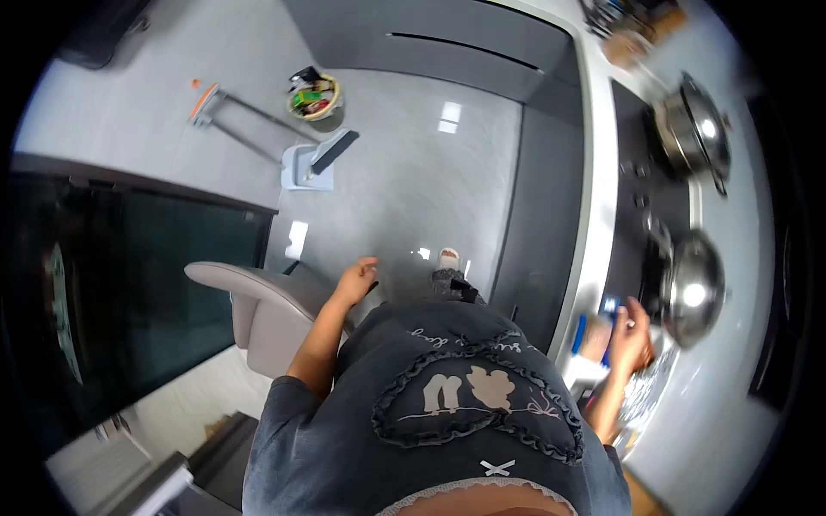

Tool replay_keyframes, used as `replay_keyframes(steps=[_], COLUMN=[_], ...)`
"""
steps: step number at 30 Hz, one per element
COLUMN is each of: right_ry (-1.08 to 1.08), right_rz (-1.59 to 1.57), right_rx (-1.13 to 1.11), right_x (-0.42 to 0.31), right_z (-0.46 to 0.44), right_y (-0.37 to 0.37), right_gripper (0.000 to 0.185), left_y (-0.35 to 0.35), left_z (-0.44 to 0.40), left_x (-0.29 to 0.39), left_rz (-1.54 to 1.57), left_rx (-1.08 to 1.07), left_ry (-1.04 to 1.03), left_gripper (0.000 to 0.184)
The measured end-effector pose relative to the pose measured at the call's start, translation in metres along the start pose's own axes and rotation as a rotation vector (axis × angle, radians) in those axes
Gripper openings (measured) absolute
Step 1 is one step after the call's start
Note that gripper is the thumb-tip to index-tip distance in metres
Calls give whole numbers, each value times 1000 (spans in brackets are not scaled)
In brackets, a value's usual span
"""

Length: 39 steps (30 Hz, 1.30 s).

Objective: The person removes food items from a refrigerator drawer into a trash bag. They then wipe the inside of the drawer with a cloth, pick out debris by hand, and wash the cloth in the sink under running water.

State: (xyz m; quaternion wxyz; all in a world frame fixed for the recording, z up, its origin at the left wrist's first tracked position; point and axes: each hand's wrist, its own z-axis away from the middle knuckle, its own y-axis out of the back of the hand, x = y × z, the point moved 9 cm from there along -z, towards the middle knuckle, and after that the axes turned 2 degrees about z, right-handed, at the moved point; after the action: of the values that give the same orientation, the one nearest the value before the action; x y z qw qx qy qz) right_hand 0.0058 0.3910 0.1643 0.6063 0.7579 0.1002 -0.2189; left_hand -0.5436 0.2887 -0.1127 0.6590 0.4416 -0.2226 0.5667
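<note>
My left hand (pixel 355 280) hangs beside the beige chair (pixel 274 311), its fingers loosely bent and apart, with nothing visible in it. On the right, my right hand (pixel 631 340) reaches over the counter, next to a blue-edged container (pixel 592 337). Motion blur smears its fingers, so I cannot tell whether it touches or holds anything. Just beyond this hand, a round metal pan (pixel 693 289) sits on the black stovetop (pixel 625 245).
A lidded steel pot (pixel 693 127) stands farther along the stove. Grey cabinets (pixel 544 232) run below the counter. On the floor are a bin with rubbish (pixel 336 110) and a dustpan (pixel 297 168) with a broom (pixel 334 153). A dark glass panel (pixel 163 292) is at left.
</note>
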Motion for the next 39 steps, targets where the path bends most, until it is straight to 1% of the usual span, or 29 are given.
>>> replay_keyframes(steps=[1, 2, 3, 4, 5, 6, 8, 12, 14, 15, 16, 18, 20, 22, 24, 25, 26, 28, 29, 31, 33, 34, 36, 37, 38, 39], right_ry=[37, 22, 13, 160, 214, 320, 383, 418, 420, 436, 450, 359, 288, 385, 491, 519, 559, 241, 291, 400, 428, 439, 387, 365, 278, 183], right_rz=[-104, -175, -349, -354, -317, -331, -450, -364, -343, -346, -347, -313, -338, -199, -119, -106, -96, -112, -99, -69, -137, -170, -192, -208, -176, -143], right_rx=[-116, -273, -431, -493, -593, -651, -823, -996, -1063, -1079, -1097, -1180, -1223, -1192, -1101, -1098, -1093, -1169, -1163, -1166, -1247, -1286, -1344, -1367, -1437, -1506], right_x=[-45, -72, -126, -159, -204, -240, -299, -373, -407, -431, -449, -465, -490, -529, -561, -587, -623, -658, -678, -707, -723, -728, -734, -745, -750, -756], right_z=[-18, -34, -46, -58, -71, -83, -108, -172, -193, -210, -226, -247, -278, -307, -336, -347, -361, -372, -376, -377, -366, -360, -345, -341, -334, -326], right_y=[-34, -79, -117, -156, -183, -215, -281, -415, -476, -509, -544, -630, -723, -808, -908, -946, -978, -1034, -1070, -1144, -1221, -1250, -1295, -1309, -1318, -1320], right_gripper=[28, 27, 25, 25, 24, 23, 23, 22, 22, 22, 23, 23, 22, 27, 33, 35, 37, 38, 39, 40, 43, 44, 48, 51, 53, 55], left_y=[8, 12, 16, 23, 23, 29, 49, 80, 102, 110, 122, 148, 178, 199, 215, 222, 228, 231, 231, 228, 217, 212, 200, 206, 208, 204], left_z=[-11, -21, -28, -33, -46, -53, -67, -115, -149, -173, -192, -234, -295, -356, -421, -455, -495, -558, -589, -645, -692, -718, -757, -775, -795, -810], left_x=[-16, -19, -23, -28, -52, -50, -29, -25, -39, -61, -68, -79, -77, -77, -84, -90, -97, -119, -135, -161, -187, -196, -211, -203, -206, -215], left_rz=[108, 118, 124, 124, 158, 249, 427, 635, 717, 725, 727, 738, 712, 707, 729, 787, 860, 1013, 1077, 1254, 1424, 1507, 1668, 1662, 1639, 1681], left_rx=[63, 82, 95, 95, 108, 159, 259, 267, 284, 274, 270, 275, 254, 238, 232, 235, 261, 327, 349, 496, 621, 656, 730, 753, 698, 701], left_ry=[71, 122, 173, 225, 268, 306, 378, 564, 630, 625, 697, 758, 739, 722, 715, 723, 711, 693, 706, 709, 738, 706, 652, 695, 536, 517], left_gripper=[32, 32, 32, 32, 32, 32, 32, 37, 37, 37, 37, 37, 37, 37, 37, 38, 38, 39, 43, 47, 53, 53, 54, 52, 48, 46])
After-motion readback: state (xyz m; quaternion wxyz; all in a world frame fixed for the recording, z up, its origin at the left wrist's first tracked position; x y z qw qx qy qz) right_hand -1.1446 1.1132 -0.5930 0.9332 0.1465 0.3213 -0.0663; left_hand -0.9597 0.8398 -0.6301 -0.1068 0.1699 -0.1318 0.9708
